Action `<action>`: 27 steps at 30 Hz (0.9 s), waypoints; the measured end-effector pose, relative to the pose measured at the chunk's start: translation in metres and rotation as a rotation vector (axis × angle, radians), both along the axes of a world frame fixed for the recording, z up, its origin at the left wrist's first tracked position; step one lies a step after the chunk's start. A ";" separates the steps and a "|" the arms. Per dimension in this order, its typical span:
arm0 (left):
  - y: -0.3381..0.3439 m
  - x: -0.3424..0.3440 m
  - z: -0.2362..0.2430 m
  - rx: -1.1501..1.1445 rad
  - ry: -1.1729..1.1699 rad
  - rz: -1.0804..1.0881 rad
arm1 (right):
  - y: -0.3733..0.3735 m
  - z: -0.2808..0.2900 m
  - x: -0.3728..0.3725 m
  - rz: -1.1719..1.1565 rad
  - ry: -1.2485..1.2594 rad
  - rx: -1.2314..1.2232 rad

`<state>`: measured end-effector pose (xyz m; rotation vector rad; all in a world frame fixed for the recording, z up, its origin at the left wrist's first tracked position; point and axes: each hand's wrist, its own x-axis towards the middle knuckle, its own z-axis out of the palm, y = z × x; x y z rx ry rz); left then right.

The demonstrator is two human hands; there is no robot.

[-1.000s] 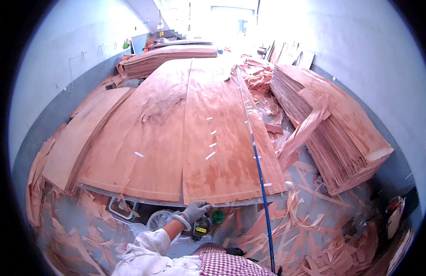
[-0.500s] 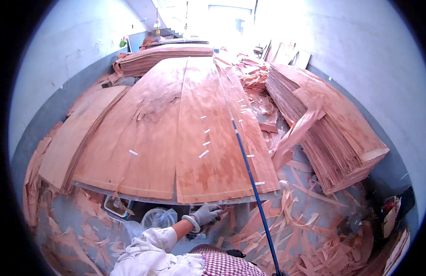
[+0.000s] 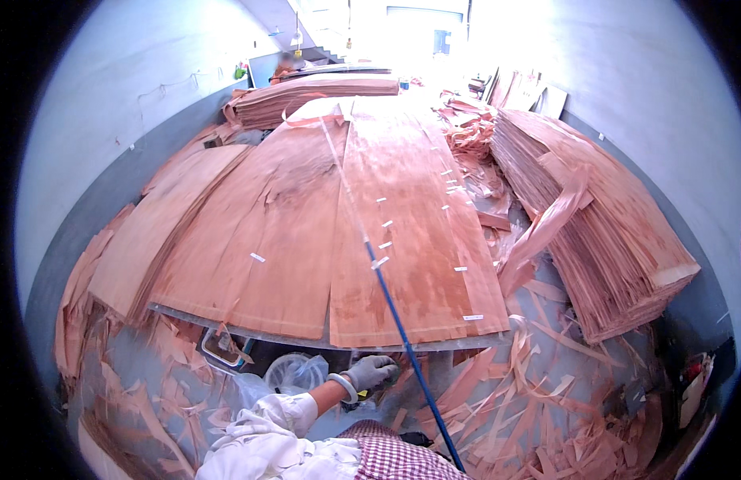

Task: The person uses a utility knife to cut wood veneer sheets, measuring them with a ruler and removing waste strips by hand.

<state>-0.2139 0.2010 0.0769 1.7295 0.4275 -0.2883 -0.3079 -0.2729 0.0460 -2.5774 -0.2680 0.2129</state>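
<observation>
My left hand [image 3: 372, 373], in a grey glove with a pale band at the wrist, hangs just below the near edge of the veneer-covered table. Its fingers are loosely bent and apart, with nothing visible in them. A long pole [image 3: 393, 308], dark blue near me and pale toward its far end, slants up over the wood veneer sheets [image 3: 410, 272]. At its far tip lies a thin curled veneer strip [image 3: 302, 122]. My right hand is outside the picture, as is the pole's near end. Small white tape pieces [image 3: 258, 258] dot the sheets.
A thick veneer stack [image 3: 610, 256] stands at the right, another stack [image 3: 158, 232] at the left. Scraps [image 3: 538, 392] litter the floor. Under the table edge are a tub [image 3: 222, 352] and clear plastic bags [image 3: 294, 374]. A person [image 3: 284, 67] is at the far left.
The pole's far end has swung left across the sheets, and a curled strip now shows at its tip. The view has shifted left, moving the scene rightward. My left hand stays near the table edge.
</observation>
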 end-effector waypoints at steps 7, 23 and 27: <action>-0.004 -0.003 -0.008 0.067 -0.067 -0.066 | 0.000 -0.004 0.001 -0.006 0.006 0.001; 0.017 -0.009 -0.018 0.190 -0.188 -0.052 | -0.023 -0.030 -0.029 -0.049 0.052 0.020; 0.015 0.001 -0.006 0.247 -0.207 -0.111 | -0.051 -0.069 -0.052 -0.152 0.022 0.359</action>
